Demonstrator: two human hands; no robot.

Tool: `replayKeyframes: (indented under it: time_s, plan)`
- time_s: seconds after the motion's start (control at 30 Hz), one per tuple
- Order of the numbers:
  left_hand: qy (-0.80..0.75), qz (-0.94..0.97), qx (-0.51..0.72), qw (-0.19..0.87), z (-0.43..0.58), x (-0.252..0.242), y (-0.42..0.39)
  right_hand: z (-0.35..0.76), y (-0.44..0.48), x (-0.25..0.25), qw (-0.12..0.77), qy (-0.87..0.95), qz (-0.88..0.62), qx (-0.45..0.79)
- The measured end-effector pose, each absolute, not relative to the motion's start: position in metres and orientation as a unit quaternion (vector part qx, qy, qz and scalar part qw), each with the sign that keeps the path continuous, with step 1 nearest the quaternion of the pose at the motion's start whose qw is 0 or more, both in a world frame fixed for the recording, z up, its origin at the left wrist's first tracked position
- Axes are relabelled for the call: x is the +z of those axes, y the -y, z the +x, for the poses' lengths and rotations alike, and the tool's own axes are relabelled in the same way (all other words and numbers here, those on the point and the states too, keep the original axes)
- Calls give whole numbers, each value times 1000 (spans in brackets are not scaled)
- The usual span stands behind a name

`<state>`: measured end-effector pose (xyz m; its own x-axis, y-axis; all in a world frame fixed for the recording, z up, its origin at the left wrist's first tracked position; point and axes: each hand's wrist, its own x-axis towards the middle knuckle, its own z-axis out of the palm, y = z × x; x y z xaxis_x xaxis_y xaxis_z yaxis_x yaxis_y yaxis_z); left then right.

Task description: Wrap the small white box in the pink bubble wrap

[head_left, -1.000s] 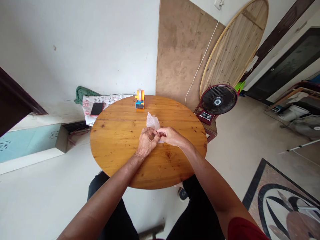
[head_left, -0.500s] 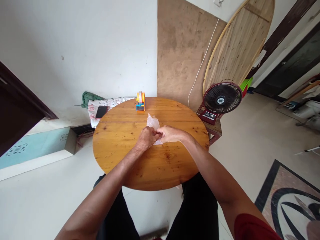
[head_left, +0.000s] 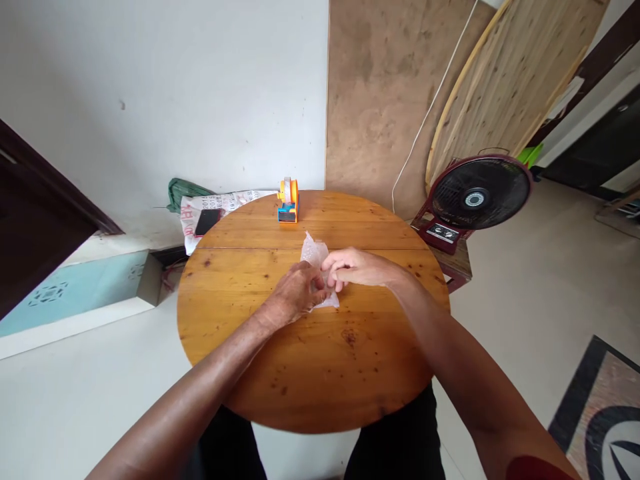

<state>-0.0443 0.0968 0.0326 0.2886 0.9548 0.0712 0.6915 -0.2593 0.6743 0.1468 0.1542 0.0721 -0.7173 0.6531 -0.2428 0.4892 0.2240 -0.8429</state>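
A piece of clear bubble wrap (head_left: 314, 251) lies on the round wooden table (head_left: 320, 373), its far corner sticking up and its near corner showing below my hands. My left hand (head_left: 301, 287) rests over its left side, thumb and fingers curled round the wrap. Whether anything is inside the wrap is hidden by the hands. Just right of it, my right hand (head_left: 350, 268) hovers over the wrap with loosely bent, parted fingers and no visible object in them.
An orange and blue tape dispenser (head_left: 288, 200) stands at the table's far edge. A dark red electric fan (head_left: 473, 199) sits on a stool to the right. Left of the table, a dark phone-like slab (head_left: 207, 222) lies on a printed white sack (head_left: 189, 230).
My hands have moved slightly apart. The right fingers, pinched together at the wrap before, have loosened and lifted. The view has shifted, with the fan now farther right.
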Motion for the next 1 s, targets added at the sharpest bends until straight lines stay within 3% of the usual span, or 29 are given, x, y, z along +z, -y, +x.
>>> replayKeyframes:
  time_s: [0.13,0.4,0.57,1.0]
  plan:
    - [-515,783,236,255,-47,32,-104,151,-153,74,163,823,-416,352]
    - [-476,753,341,301,-51,7,-102,121,-152,67,16,908,-398,134]
    - [-478,736,364,313,-50,2,-102,130,-157,49,29,902,-430,22]
    - [-487,749,333,302,-50,3,-103,124,-153,53,157,869,-460,97]
